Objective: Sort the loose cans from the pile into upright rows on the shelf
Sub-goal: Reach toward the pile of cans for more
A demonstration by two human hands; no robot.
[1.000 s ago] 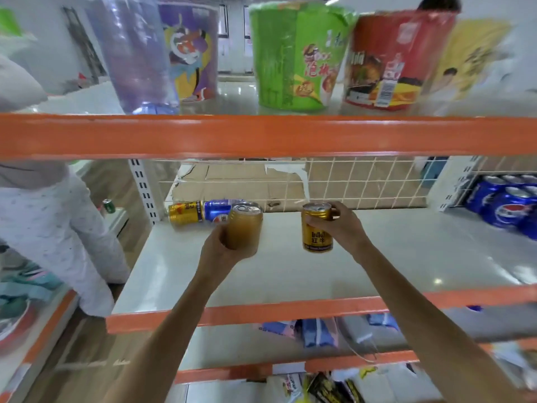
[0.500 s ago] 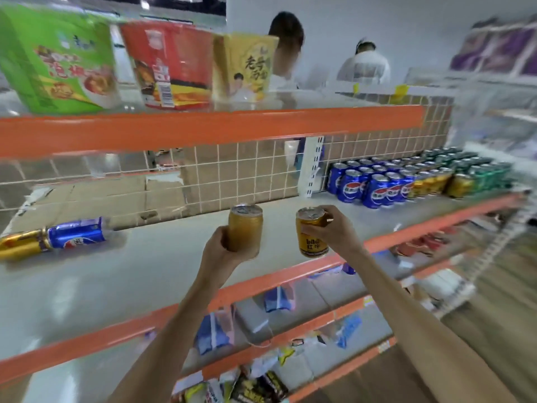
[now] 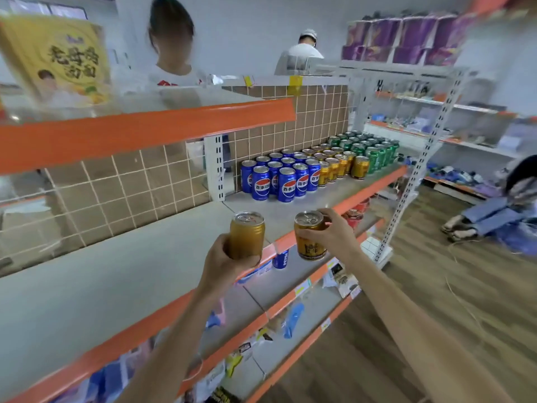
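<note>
The left hand (image 3: 223,258) has its fingers wrapped around the lower body of a plain gold can (image 3: 247,234), held upright above the orange shelf edge (image 3: 279,245). The right hand (image 3: 334,234) clamps thumb and fingers on the upper half of a second gold can (image 3: 309,235), whose dark label faces the camera. Both cans are in the air, just beside each other and not touching.

The sorted block stands at about 1 o'clock from the hands, on the grey shelf board (image 3: 328,196): blue Pepsi cans (image 3: 286,184) nearest, then gold cans (image 3: 359,167), then green cans (image 3: 380,154) at the far end. The step in hand looks like carrying these 2 to the gold group. To do it well, keep each can vertical and lower it flat on its base at the open front of the gold rows, about 2 o'clock from the right hand. Set the right can first, since that hand is nearer. Release only once the base sits square, because a nudged neighbour could topple others.

The cans are smooth metal cylinders with narrowed shoulders and silvery pull-tab lids, glossy and likely slippery. The shelf board is flat and matte. Behind it runs a white wire grid (image 3: 122,187) over brown backing.
</note>
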